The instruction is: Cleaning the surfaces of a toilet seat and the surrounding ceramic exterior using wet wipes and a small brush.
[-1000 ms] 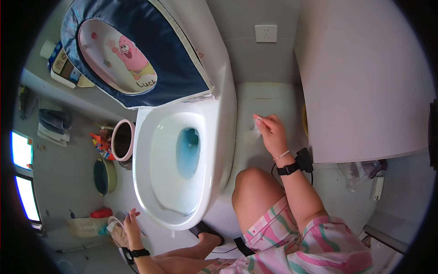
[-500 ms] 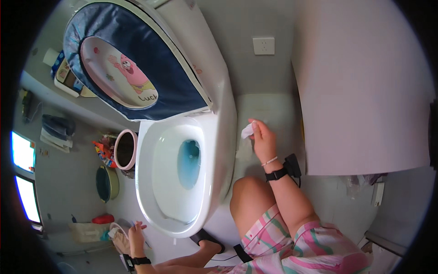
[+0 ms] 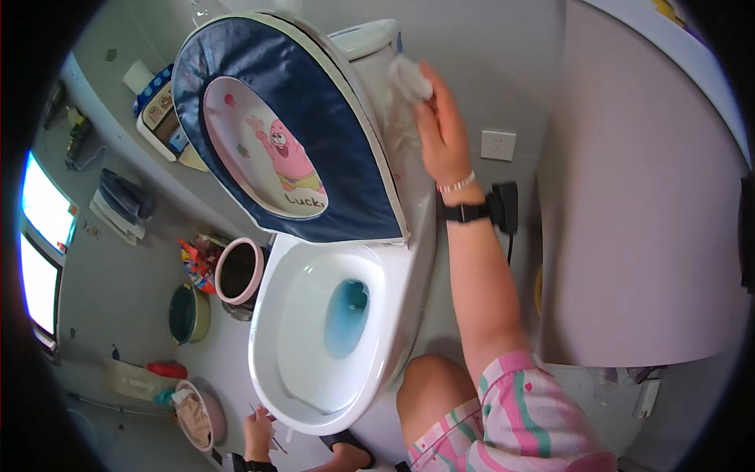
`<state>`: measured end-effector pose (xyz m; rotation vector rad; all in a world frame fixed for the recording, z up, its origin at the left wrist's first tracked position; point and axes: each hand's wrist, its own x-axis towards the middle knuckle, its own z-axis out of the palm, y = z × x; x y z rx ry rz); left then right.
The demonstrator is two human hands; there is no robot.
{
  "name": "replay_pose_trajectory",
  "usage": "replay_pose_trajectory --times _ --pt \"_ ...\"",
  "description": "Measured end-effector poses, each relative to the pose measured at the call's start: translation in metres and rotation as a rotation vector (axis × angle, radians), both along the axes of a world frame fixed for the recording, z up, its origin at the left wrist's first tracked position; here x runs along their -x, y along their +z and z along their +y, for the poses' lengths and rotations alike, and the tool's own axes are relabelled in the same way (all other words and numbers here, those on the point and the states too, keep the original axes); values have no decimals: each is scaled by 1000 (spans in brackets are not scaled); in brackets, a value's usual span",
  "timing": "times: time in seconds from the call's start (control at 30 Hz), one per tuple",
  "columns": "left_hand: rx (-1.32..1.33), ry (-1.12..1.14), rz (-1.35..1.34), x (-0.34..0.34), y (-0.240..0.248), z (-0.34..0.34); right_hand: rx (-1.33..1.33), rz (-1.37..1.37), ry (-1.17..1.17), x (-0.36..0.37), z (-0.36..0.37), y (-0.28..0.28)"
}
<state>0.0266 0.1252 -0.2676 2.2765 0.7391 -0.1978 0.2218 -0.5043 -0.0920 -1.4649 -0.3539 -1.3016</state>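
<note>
My right hand (image 3: 443, 130) is raised beside the toilet's tank (image 3: 363, 43), pinching a crumpled white tissue (image 3: 410, 79) that is slightly blurred. Below it stands the white toilet (image 3: 271, 370), with bluish water (image 3: 344, 326) in its bowl. The lid is up, and a dark blue padded seat cover (image 3: 330, 189) with a pink cartoon figure in its opening leans back with it. Near the bowl's front left rim, my left hand (image 3: 257, 435) has its fingers curled around a thin stick-like thing (image 3: 279, 446), too small to name.
Left of the toilet are a pink-rimmed bin (image 3: 260, 271), a green basin (image 3: 203, 311) and a pink basket (image 3: 215, 417) with cloth inside. A ledge behind holds a tissue box (image 3: 154, 130). A large grey-lilac panel (image 3: 637, 212) stands close on the right, near a wall socket (image 3: 498, 145).
My right hand has risen from beside the bowl up to the tank, carrying the tissue. My left hand has shifted slightly right and down. The view has shifted too.
</note>
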Motion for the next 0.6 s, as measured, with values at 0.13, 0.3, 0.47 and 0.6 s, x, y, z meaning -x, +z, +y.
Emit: replay_pose_trajectory --times 0.13,0.3,0.47,0.6 --pt "1 -26 -76 3 -11 3 119 -145 -81 -70 -1 20" --pt "129 -10 -110 1 -4 -16 47 -18 -103 -91 -17 5" --pt "73 -47 -85 0 -7 -13 -274 521 30 -96 -40 -76" --pt "41 -45 -142 3 -17 6 -577 909 154 -95 -45 -208"
